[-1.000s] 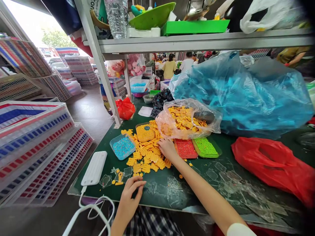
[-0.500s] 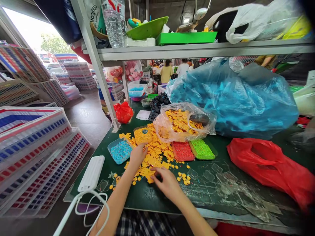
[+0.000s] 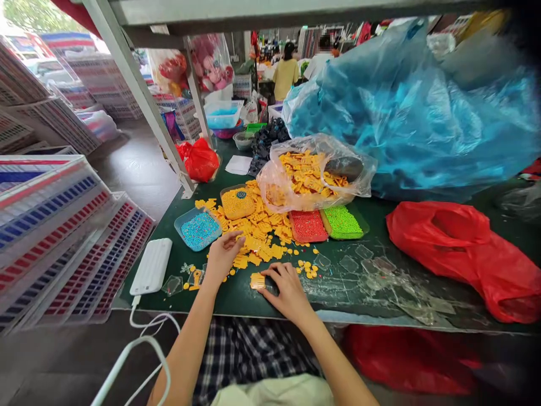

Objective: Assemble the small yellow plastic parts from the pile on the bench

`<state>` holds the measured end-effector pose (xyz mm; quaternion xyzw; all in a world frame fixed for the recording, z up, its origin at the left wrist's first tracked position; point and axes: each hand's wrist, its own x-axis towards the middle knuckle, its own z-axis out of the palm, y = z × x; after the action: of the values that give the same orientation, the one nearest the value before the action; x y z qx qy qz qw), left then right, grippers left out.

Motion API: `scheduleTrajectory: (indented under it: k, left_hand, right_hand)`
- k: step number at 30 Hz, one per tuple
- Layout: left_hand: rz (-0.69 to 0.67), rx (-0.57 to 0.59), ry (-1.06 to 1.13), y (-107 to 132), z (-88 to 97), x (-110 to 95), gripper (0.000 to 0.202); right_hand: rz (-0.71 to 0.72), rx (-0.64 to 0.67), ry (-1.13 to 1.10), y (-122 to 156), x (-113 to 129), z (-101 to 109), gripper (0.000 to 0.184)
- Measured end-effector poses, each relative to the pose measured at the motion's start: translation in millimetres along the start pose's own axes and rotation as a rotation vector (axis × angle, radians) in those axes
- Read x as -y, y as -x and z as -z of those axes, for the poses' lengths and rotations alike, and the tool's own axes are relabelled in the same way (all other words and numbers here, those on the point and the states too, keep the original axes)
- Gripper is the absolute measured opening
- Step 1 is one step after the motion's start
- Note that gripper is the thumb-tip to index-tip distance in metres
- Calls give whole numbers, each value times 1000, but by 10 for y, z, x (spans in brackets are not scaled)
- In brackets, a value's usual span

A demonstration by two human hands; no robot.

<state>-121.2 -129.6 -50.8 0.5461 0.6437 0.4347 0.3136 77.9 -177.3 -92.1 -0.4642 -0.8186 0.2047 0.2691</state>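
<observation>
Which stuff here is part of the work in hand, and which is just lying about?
In use, it seems:
- single orange piece at the right hand
- orange pile near the left hand
- clear bag of orange pieces

Probably just lying about:
- white power bank
- crumpled red bag at right
- white paper

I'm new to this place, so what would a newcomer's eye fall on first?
Probably the huge blue bag, bulging at the back right of the green table. Next, the heap of yellow pieces near the picture's middle, spread beside a clear bag holding more. Then the crumpled red bag at the table's right.
</observation>
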Motion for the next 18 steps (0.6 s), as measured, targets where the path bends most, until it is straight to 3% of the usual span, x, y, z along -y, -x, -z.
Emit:
scheduleTrajectory:
  k: [2,5,9,14,18]
  left_hand:
    - [88,15,98,269,-6,42,52]
    - [184,56,69,569,-51,115,45]
    - [242,110,-92,693,-123,192,37]
    - [17,85,-247,683,-193,215,14]
    - [-71,32,-326,754,-242,240,9]
  right_hand:
    - [-10,5,11,-2,-11,-15,28]
    - [-22,4,27,-1,-23,-45,29]
    - [-18,-19,42,11,-34,-66,25]
    - [-20,15,24,19,-50,-58,23]
    - [-17,20,3,19,-82,-68,24]
